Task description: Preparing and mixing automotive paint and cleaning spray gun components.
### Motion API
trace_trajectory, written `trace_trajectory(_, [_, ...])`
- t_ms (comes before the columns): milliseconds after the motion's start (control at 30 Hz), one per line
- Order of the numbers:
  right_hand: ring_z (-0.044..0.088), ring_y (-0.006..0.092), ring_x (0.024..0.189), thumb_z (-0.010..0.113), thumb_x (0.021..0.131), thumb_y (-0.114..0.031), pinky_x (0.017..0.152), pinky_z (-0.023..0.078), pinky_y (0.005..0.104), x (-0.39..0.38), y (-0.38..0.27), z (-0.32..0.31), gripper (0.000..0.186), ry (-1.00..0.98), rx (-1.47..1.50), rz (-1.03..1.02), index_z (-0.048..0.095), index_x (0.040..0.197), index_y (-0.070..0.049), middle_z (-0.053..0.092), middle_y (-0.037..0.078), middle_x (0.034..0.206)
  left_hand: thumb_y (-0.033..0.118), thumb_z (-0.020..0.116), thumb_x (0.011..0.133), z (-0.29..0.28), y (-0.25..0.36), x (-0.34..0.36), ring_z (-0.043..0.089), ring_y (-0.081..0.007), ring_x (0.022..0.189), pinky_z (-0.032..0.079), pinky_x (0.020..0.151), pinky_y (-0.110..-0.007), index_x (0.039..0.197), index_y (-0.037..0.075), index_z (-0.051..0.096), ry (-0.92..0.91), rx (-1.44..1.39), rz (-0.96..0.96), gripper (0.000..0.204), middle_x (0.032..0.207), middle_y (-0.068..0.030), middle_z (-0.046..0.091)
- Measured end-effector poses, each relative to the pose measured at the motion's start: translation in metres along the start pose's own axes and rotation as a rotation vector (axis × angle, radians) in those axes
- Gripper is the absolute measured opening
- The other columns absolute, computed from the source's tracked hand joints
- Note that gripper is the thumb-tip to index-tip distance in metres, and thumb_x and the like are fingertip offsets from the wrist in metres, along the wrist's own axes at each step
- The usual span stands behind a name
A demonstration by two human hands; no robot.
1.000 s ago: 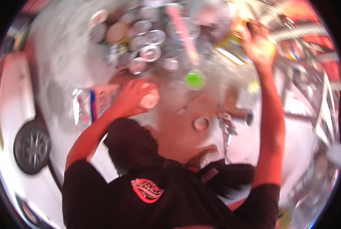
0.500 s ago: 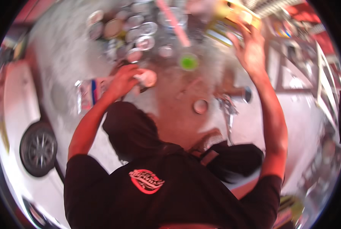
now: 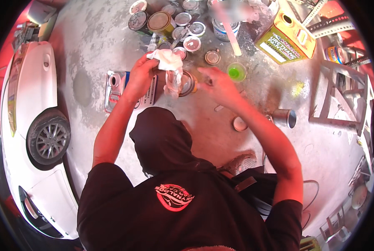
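Observation:
My left hand [image 3: 141, 73] grips a crumpled white wipe [image 3: 167, 60], pinched at its upper edge and hanging over a round tin [image 3: 188, 85]. Just right of that tin, my right hand [image 3: 216, 83] has its fingers partly bent and apart, with nothing visible held in them. Behind it stands a clear cup of bright green liquid [image 3: 237, 72]. A rectangular metal can [image 3: 113, 90] lies left of my left forearm. A small lidded tin [image 3: 212, 57] sits beyond my hands.
Clustered tins [image 3: 159, 23], a bucket with a pale stick [image 3: 223, 31] and a yellow rectangular can [image 3: 279, 42] occupy the back. Metal stands [image 3: 337, 92] line the right, near a metal cylinder [image 3: 287, 118]. A white car [image 3: 30, 96] flanks the left.
My right hand has come down and leftward from the yellow can to beside the round tin. My left hand has moved upward, lifting the white wipe.

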State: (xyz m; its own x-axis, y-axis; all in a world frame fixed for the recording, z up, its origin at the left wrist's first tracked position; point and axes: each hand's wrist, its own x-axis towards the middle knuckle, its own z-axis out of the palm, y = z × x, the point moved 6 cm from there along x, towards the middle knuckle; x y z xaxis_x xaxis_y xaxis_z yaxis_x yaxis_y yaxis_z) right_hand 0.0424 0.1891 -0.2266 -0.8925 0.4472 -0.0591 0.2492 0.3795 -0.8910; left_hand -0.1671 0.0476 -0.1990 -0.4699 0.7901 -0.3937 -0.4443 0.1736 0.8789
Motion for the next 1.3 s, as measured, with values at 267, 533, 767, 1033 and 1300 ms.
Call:
trace_trajectory(267, [0.067,0.016,0.107,0.072,0.096,-0.018,0.091,0.054,0.0339,0.024,-0.024,0.055,0.041,0.022,0.668,0.011,0.062,0.132,0.0,0.069,0.008,0.123,0.006,0.06,0.102,0.02,0.015,-0.026,0.069,-0.0196,0.105,0.056,0.092,-0.033,0.129,0.002,0.064,-0.01,0.181,0.126,0.027,0.121,-0.0096,0.07])
trace_trajectory(533, [0.066,0.011,0.101,0.061,0.102,-0.008,0.089,0.053,0.0301,0.001,-0.029,0.03,0.026,0.217,0.779,0.081,0.064,0.128,-0.001,0.072,0.002,0.111,0.009,0.073,0.094,-0.024,0.049,-0.097,0.067,-0.0203,0.106,0.053,0.095,-0.033,0.133,0.001,0.063,0.332,1.116,0.552,0.041,0.122,-0.0114,0.068])
trace_trajectory(767, [0.07,0.0272,0.094,0.071,0.094,-0.015,0.082,0.054,0.0404,0.008,-0.072,0.058,0.025,0.029,0.53,-0.033,0.067,0.114,-0.002,0.071,0.017,0.101,0.017,0.08,0.09,-0.006,0.026,-0.071,0.066,-0.0148,0.104,0.054,0.088,-0.031,0.125,0.005,0.07,0.037,0.517,0.214,0.039,0.118,-0.0071,0.07])
trace_trajectory(1033, [0.063,0.0221,0.087,0.073,0.093,-0.02,0.076,0.05,0.037,-0.008,-0.058,0.086,0.02,-0.011,0.438,-0.282,0.068,0.093,0.0,0.062,0.011,0.088,0.014,0.055,0.108,-0.012,0.063,-0.098,0.067,-0.0155,0.097,0.055,0.088,-0.032,0.116,0.0,0.063,0.273,0.263,0.455,0.019,0.108,-0.0087,0.07])
trace_trajectory(1300, [0.064,0.0121,0.098,0.07,0.095,-0.009,0.083,0.053,0.0298,0.007,-0.082,0.091,0.03,0.072,0.78,-0.043,0.061,0.123,-0.003,0.067,0.004,0.102,0.015,0.071,0.097,0.007,0.046,-0.108,0.053,-0.0217,0.133,0.042,0.111,-0.038,0.137,0.004,0.063,-0.083,0.776,0.355,0.042,0.137,-0.0101,0.061])
